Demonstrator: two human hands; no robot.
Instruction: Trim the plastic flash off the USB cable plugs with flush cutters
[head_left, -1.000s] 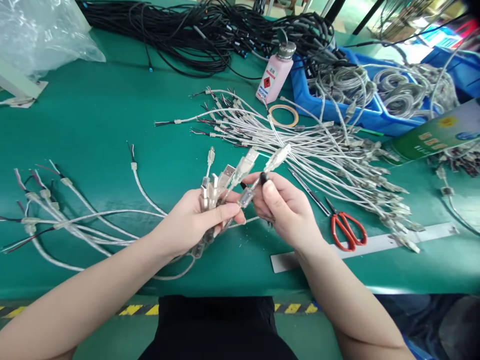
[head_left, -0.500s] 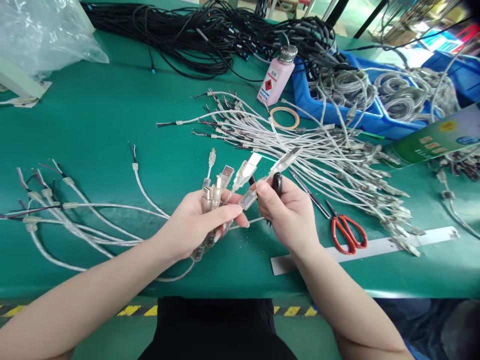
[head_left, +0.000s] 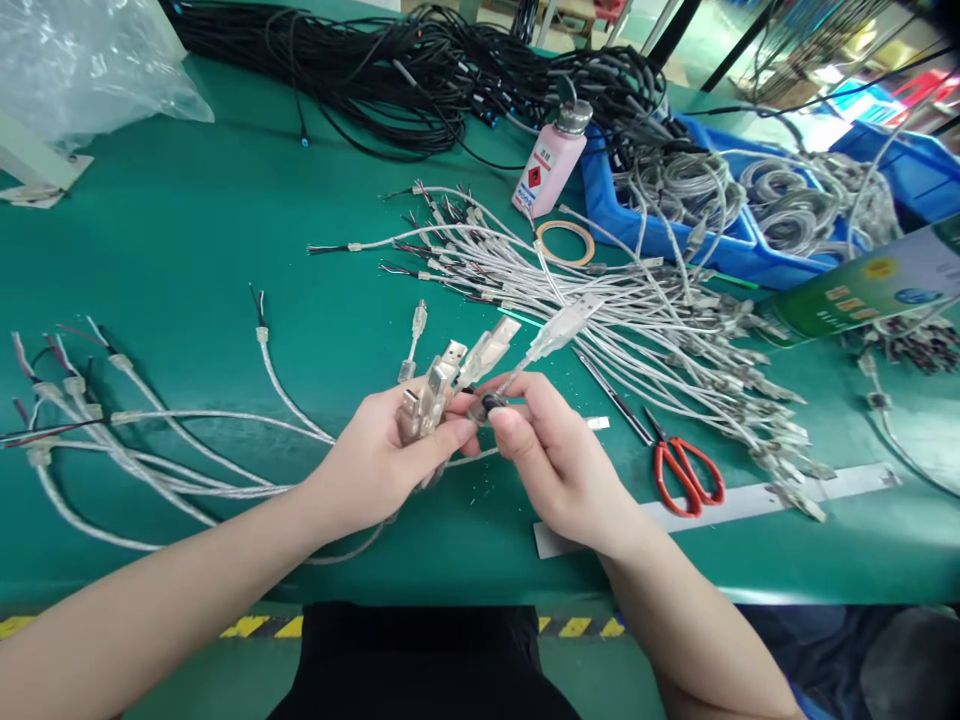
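Several USB plugs (head_left: 436, 386) are poking up above the bench (head_left: 225, 220), the left hand (head_left: 384, 452) clasping them, the right hand (head_left: 559, 455) pinching a black piece (head_left: 492, 402) (a tool, perhaps) beside one cable (head_left: 516, 374); crowding may be letting one slip.

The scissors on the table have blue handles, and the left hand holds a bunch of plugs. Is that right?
Not quite: in the head view, the scissors on the table are red-handled, not blue-handled. The left hand holds a bunch of plugs.
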